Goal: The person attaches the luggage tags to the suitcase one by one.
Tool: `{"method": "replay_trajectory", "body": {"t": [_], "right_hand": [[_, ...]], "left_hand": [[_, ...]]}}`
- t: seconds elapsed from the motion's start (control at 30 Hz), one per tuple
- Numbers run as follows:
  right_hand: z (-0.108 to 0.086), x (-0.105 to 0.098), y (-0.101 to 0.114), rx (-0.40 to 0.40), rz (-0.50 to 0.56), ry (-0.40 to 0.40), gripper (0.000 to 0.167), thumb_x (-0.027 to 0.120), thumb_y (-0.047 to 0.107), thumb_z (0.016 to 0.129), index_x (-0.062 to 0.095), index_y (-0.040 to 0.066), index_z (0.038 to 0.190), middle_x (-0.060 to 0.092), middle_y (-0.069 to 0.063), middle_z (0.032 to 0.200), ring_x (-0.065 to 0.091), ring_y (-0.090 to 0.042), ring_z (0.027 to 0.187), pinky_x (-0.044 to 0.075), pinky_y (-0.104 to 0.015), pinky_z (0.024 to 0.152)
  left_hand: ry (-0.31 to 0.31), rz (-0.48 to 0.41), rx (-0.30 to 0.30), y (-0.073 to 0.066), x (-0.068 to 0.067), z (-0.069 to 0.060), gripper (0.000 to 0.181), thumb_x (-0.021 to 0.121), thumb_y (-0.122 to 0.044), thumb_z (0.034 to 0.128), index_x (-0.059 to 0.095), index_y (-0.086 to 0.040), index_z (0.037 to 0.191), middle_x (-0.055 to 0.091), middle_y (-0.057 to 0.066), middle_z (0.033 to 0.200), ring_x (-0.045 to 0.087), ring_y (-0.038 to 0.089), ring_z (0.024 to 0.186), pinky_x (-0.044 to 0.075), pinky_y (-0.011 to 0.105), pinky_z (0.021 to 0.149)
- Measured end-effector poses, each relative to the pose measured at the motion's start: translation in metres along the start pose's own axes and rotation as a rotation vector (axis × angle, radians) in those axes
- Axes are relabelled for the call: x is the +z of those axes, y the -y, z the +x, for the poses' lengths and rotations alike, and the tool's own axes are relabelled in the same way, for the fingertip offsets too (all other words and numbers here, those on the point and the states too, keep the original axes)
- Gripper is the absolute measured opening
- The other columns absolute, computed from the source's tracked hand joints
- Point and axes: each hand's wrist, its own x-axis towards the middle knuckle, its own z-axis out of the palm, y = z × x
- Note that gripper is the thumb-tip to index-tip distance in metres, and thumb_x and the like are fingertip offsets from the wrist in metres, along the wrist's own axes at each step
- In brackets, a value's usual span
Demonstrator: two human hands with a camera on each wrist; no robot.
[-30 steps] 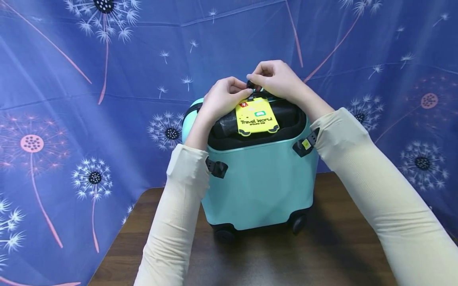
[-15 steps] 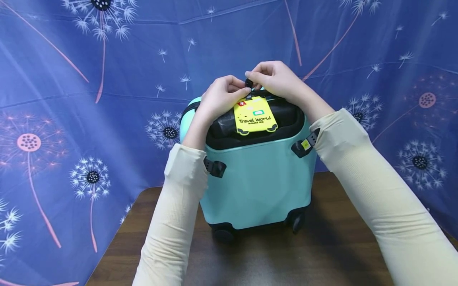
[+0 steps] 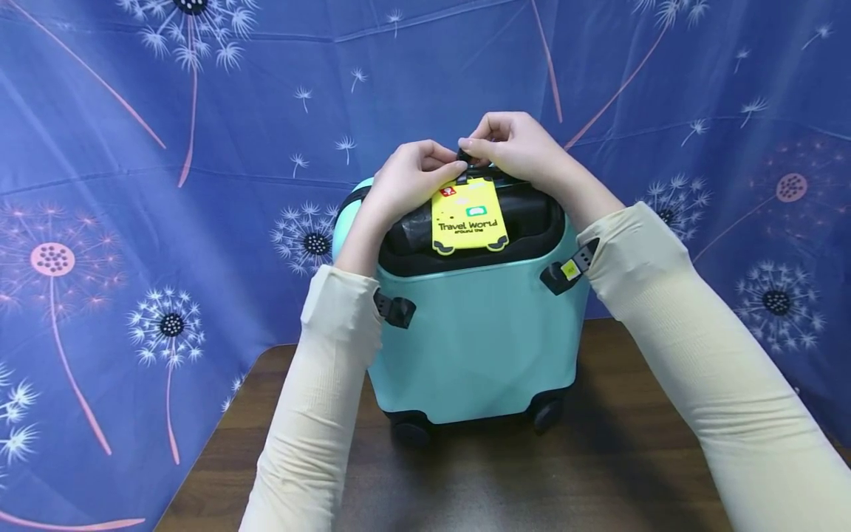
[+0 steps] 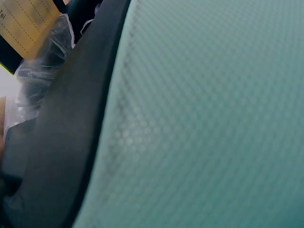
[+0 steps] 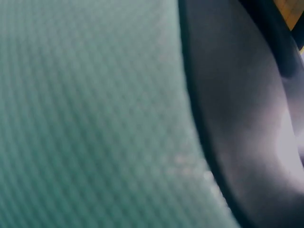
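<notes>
A turquoise hard-shell suitcase (image 3: pixel 479 340) stands upright, its black top handle (image 3: pixel 528 207) facing me. A yellow luggage tag (image 3: pixel 468 222) printed "Travel World" hangs over that handle by a black strap (image 3: pixel 463 155). My left hand (image 3: pixel 411 177) pinches the strap near the tag between thumb and fingers. Just right of it and slightly higher, my right hand (image 3: pixel 517 148) pinches the strap's upper end. The fingertips hide part of the strap. In the left wrist view, the tag's lined side (image 4: pixel 28 23) shows beside clear plastic wrap (image 4: pixel 45 66).
The suitcase's black wheels (image 3: pixel 410 431) stand on a brown wooden table (image 3: pixel 499 488). A blue dandelion-patterned cloth (image 3: pixel 233 133) hangs close behind and at the sides. Textured turquoise shell (image 5: pixel 95 114) and black trim (image 5: pixel 228 109) fill most of the right wrist view.
The yellow tag has shifted slightly left and hangs straighter. Both hands stay at the strap with almost the same pinch. The head view has moved a little.
</notes>
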Motion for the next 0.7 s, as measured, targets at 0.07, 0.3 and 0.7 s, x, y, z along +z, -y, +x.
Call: {"method": "replay_trajectory", "body": {"t": [0.07,0.3,0.7], "right_hand": [[-0.0006,-0.0007,0.0002,0.004,-0.006,0.004,0.023,0.057,0.034,0.093,0.060,0.011,0.095,0.056,0.003,0.082,0.051,-0.014,0.083,0.039,-0.027,0.075],[-0.0033,-0.0029,0.0007,0.007,0.024,0.041,0.029,0.056,0.035,0.093,0.063,0.012,0.108,0.060,0.003,0.095,0.054,-0.015,0.093,0.040,-0.029,0.082],[-0.0014,-0.0021,0.0001,-0.029,0.022,-0.001,0.021,0.058,0.029,0.093,0.064,0.011,0.103,0.059,0.005,0.085,0.055,-0.013,0.086,0.041,-0.027,0.079]], "left_hand": [[-0.004,-0.006,0.003,-0.0003,-0.0001,-0.0005,0.033,0.061,-0.036,0.0903,0.063,-0.014,0.115,0.069,0.001,0.109,0.061,0.007,0.088,0.043,0.021,0.082],[-0.014,-0.008,0.002,-0.0004,-0.0006,-0.0020,0.033,0.062,-0.036,0.0898,0.063,-0.013,0.114,0.069,0.001,0.108,0.061,0.007,0.090,0.043,0.021,0.081],[-0.015,-0.019,0.018,0.0001,-0.0001,-0.0016,0.032,0.062,-0.035,0.0902,0.064,-0.013,0.113,0.070,0.001,0.106,0.062,0.006,0.086,0.043,0.020,0.078]]}}
